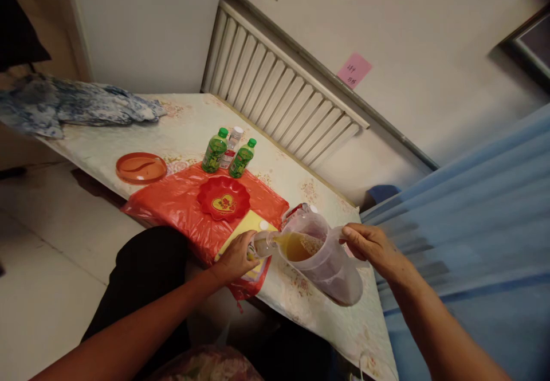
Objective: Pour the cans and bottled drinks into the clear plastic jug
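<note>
My left hand (pixel 238 259) is wrapped round a clear plastic bottle (pixel 263 244), tilted so its mouth meets the rim of a large translucent pitcher (pixel 339 275). Yellowish liquid (pixel 298 247) shows inside the pitcher near the rim and at the bottle's mouth; which way it flows I cannot tell. My right hand (pixel 372 249) grips the pitcher's handle, and the pitcher leans toward the bottle. Beneath the bottle lies a yellow pad or board (pixel 249 226) with a small white cap (pixel 263 225) on it. Behind the pitcher, another clear bottle with a red label (pixel 296 213) is partly hidden.
On the floral tablecloth (pixel 309 189) lies a red plastic bag (pixel 172 203) under a red scalloped plate (pixel 224 198). Two green bottles (pixel 215 152) stand by a white-capped bottle (pixel 234 143). An orange dish (pixel 141 167), patterned cloth (pixel 98 103), radiator (pixel 279 83) and blue curtain (pixel 472 226) surround them.
</note>
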